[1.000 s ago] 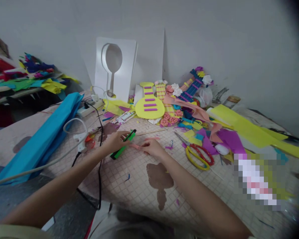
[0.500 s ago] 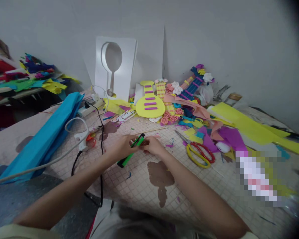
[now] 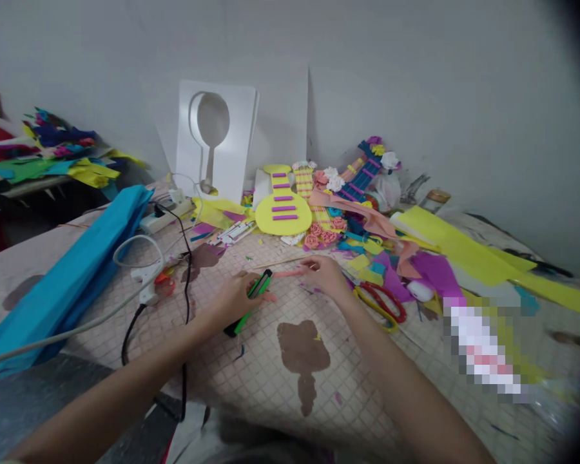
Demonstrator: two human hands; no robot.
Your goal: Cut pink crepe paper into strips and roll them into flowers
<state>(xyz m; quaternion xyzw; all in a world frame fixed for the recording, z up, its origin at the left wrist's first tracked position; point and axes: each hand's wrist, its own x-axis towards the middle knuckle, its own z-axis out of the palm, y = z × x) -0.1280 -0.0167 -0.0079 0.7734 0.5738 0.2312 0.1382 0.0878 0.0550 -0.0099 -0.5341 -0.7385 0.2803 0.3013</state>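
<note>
My left hand [image 3: 236,298] is closed round a green and black utility knife [image 3: 249,301] lying low over the checked tabletop [image 3: 280,380]. A thin pink foam strip [image 3: 286,274] runs from the knife tip to my right hand [image 3: 325,274], whose fingers pinch its far end. Both hands sit near the table's middle, just above a brown stain [image 3: 303,354].
Red and yellow scissors [image 3: 381,306] lie right of my right hand. A white glue gun [image 3: 149,283] with cords rests to the left, beside a blue paper roll [image 3: 72,277]. Foam guitars [image 3: 283,209], flowers and coloured scraps crowd the back. A white cut-out board [image 3: 215,138] leans on the wall.
My right hand has moved right and away from the knife, drawing the pink strip out. The left hand still grips the knife. The view shifted slightly.
</note>
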